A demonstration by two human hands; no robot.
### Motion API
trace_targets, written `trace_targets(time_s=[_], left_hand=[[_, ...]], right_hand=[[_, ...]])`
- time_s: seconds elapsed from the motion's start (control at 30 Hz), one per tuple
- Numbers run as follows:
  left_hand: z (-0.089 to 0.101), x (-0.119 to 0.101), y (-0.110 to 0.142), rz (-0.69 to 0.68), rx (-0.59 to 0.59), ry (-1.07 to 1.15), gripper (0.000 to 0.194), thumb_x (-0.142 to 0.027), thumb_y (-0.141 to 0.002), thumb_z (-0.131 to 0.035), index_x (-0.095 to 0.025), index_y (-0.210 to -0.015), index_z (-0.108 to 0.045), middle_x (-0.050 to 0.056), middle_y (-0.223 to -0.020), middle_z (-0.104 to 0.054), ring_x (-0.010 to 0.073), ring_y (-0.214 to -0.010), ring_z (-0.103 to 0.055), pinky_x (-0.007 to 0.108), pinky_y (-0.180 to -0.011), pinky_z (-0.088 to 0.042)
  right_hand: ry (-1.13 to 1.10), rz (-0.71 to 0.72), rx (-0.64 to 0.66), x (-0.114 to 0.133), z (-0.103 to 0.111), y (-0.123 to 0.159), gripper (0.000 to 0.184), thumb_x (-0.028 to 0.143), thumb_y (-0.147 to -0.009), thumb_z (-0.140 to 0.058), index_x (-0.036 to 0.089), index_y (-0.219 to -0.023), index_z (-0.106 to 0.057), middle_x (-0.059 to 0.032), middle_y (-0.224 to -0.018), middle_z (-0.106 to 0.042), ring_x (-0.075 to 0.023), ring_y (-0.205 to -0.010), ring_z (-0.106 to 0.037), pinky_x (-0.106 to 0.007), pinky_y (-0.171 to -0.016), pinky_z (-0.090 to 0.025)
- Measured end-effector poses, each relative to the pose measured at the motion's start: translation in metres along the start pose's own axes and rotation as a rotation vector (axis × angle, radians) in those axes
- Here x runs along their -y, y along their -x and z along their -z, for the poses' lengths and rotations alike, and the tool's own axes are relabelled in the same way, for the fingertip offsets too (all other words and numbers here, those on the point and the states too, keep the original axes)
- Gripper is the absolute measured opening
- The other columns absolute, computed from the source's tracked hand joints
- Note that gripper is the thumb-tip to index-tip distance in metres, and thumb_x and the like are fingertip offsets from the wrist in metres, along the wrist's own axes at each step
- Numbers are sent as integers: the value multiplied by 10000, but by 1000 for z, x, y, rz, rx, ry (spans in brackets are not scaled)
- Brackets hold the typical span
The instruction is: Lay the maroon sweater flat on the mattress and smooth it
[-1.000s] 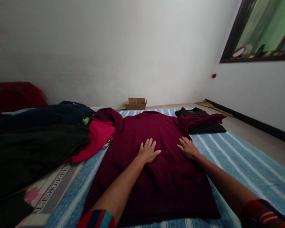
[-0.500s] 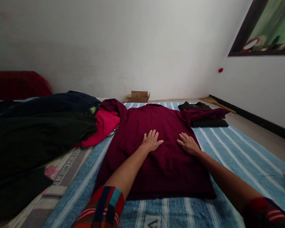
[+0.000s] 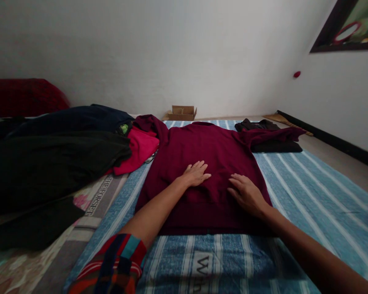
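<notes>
Head view: maroon shirt (image 3: 216, 183) lies spread on striped sheet (image 3: 313, 188), one sleeve (image 3: 272, 136) across folded clothes (image 3: 277, 147). Left hand (image 3: 196, 174) palm-down on shirt, grip apart. Right hand (image 3: 247, 194) near it, grip also apart, contact unclear. Box (image 3: 183, 116) beyond collar (image 3: 202, 123).

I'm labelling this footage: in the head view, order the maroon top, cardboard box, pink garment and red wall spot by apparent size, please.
1. Maroon top
2. Pink garment, visible part only
3. Cardboard box
4. Red wall spot
</notes>
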State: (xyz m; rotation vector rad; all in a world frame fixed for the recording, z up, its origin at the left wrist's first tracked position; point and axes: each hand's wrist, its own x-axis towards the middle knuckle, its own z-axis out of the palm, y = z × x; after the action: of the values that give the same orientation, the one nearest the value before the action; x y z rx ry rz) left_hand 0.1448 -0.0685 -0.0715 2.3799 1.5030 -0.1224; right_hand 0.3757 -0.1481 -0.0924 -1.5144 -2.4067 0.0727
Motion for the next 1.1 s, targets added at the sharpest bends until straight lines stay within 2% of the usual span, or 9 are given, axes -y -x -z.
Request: trace_targets(time_s=[0.13, 0.3, 0.4, 0.57, 0.67, 0.8, 0.97, 1.1], left_hand=[[-3, 4, 10, -25, -16, 14, 582, -495, -927, -218, -180, -1411, -289, 103, -1525, -208, 218, -1398, -168, 488, -1091, -183], [-6, 4, 10, -27, -39, -18, 547, -474, -931, -247, -185, -1390, -314, 98, -1520, -230, 211, -1391, -194, 455, -1091, -207], [-4, 1, 10, -11, -36, -23, 530, -469, -926, -280, -193, -1378, -321, 103, -1516, -239, 218, -1387, -207, 474, -1083, -220], [1, -4, 10, 15, -9, -40, 486, -459, -920, -323, -213, -1337, -356, 110, -1502, -274, 234, -1371, -252, 498, -1052, -273], [4, -7, 9, 35, 0, -45, 459, -454, -919, -336, -234, -1321, -365, 106, -1501, -278, 242, -1361, -274, 510, -1036, -295], [5, -9, 8, 48, 6, -43, 456, -455, -913, -349, -238, -1314, -369, 105, -1502, -273, 253, -1362, -269, 531, -1028, -298], [2, -10, 7, 59, 4, -38, 497, -471, -908, -343, -240, -1348, -333, 96, -1508, -262, 250, -1371, -245, 559, -1030, -283], [-8, -11, 11, 69, -25, -41, 542, -482, -920, -288, -231, -1400, -271, 77, -1534, -191, 244, -1397, -160, 571, -1065, -203]], right_hand=[[-69, 285, -181, 50, -6, 32, 307, 274, -910, -416, 175, -1133, -603, -108, -1237, -580, -226, -1188, -491, -419, -1024, -372], [7, 438, -341, 92, -11, 48, 259, 148, -889, -439, 125, -1096, -594, -136, -1120, -606, -253, -1085, -514, -416, -926, -427], [55, 441, -274, 115, -8, 45, 261, 118, -871, -452, 113, -1090, -594, -133, -1068, -605, -251, -1014, -516, -400, -871, -434], [161, 308, -7, 144, -4, 29, 160, 141, -808, -549, 113, -936, -641, -128, -922, -596, -248, -862, -512, -382, -744, -433], [184, 289, 62, 149, -8, 25, 114, 133, -799, -548, 117, -856, -645, -131, -869, -578, -248, -809, -502, -373, -663, -416], [118, 281, 61, 145, -9, 26, 108, 95, -800, -525, 147, -813, -619, -99, -822, -565, -228, -768, -491, -332, -583, -371], [-70, 361, 22, 133, 1, 27, 128, 56, -761, -504, 173, -781, -552, -42, -789, -532, -175, -730, -454, -298, -606, -337], [-170, 425, 47, 124, 3, 29, 131, 57, -768, -477, 172, -773, -540, -23, -784, -536, -147, -704, -444, -279, -605, -322]])
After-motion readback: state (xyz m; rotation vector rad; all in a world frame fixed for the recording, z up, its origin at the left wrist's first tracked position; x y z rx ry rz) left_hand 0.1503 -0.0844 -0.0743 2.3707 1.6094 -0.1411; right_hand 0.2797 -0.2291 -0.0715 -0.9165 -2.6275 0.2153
